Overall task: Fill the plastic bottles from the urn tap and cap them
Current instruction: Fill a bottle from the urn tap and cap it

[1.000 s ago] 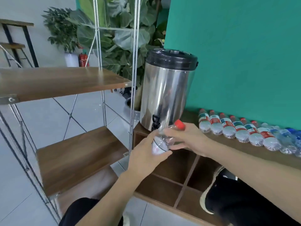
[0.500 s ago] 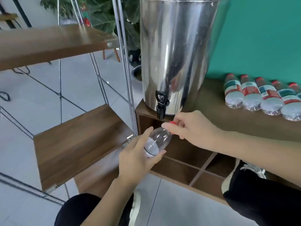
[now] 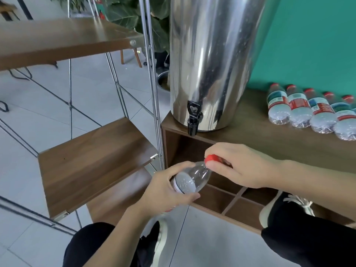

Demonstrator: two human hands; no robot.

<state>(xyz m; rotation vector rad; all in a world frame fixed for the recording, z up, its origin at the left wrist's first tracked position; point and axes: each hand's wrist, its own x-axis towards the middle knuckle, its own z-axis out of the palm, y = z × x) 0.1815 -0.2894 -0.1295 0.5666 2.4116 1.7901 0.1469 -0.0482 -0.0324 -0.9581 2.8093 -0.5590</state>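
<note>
My left hand (image 3: 163,191) grips the body of a clear plastic bottle (image 3: 194,177), tilted with its neck up and to the right. My right hand (image 3: 237,164) pinches its red cap (image 3: 211,158), which sits on the neck. The bottle is held below and in front of the black tap (image 3: 193,117) of the tall steel urn (image 3: 212,60). The urn stands on the left end of a brown wooden cabinet (image 3: 269,143).
Several capped bottles (image 3: 308,110) with red caps lie in a row on the cabinet top at right, by the teal wall. A metal-framed rack with wooden shelves (image 3: 92,157) stands at left. Open cubbies sit under the cabinet top. My knees are at the bottom.
The view has come closer and lower toward the urn tap. Both hands with the bottle have dropped below the tap, and the bottle's neck now points more upward.
</note>
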